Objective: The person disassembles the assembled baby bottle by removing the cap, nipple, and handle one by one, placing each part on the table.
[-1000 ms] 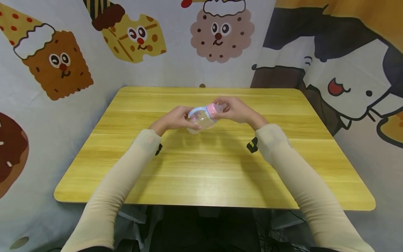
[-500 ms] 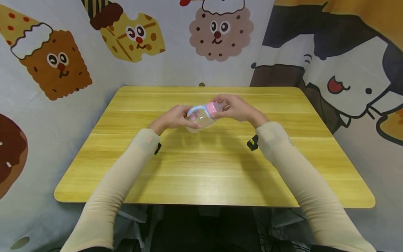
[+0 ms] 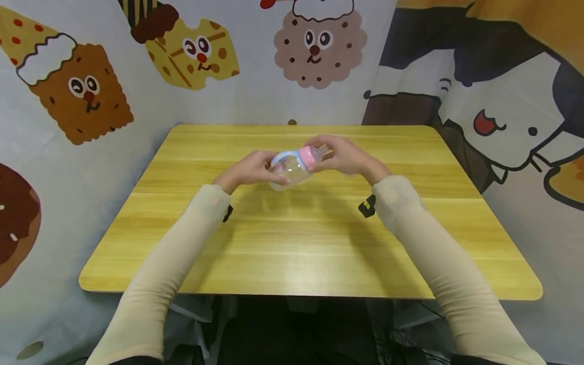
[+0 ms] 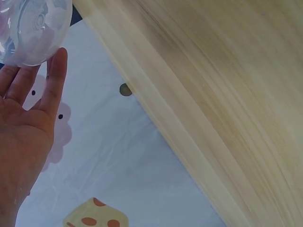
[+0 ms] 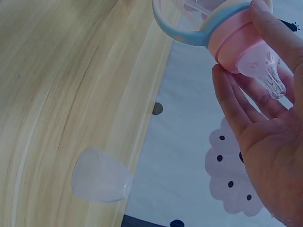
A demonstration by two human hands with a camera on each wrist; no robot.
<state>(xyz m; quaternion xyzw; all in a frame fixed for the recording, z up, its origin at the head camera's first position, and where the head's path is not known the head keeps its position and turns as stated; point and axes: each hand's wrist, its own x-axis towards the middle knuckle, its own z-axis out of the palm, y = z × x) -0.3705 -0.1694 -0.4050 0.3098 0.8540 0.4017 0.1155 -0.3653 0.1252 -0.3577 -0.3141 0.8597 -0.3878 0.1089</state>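
Observation:
A clear baby bottle [image 3: 293, 172] with a pink collar [image 3: 308, 158], a blue handle [image 3: 284, 156] and a clear teat [image 5: 265, 71] is held tilted above the table, teat towards the right. My left hand [image 3: 248, 169] grips the bottle's body at the handle side; the left wrist view shows its round transparent base [image 4: 40, 28] against those fingers. With thumb and fingers on either side, my right hand [image 3: 347, 156] holds the pink collar, and the teat points into its palm. A translucent dome cap [image 5: 102, 176] lies on the table, seen in the right wrist view.
The yellow wood-grain table [image 3: 296, 253] has rounded corners. Behind it hangs a white curtain [image 3: 255, 101] with cartoon biscuits and cheese. A dark chair seat [image 3: 298, 329] and cables [image 3: 401, 344] are below the near edge.
Both hands and the bottle have risen very slightly in the head view. The right hand's fingers have shifted a little at the collar; both hands still hold the bottle.

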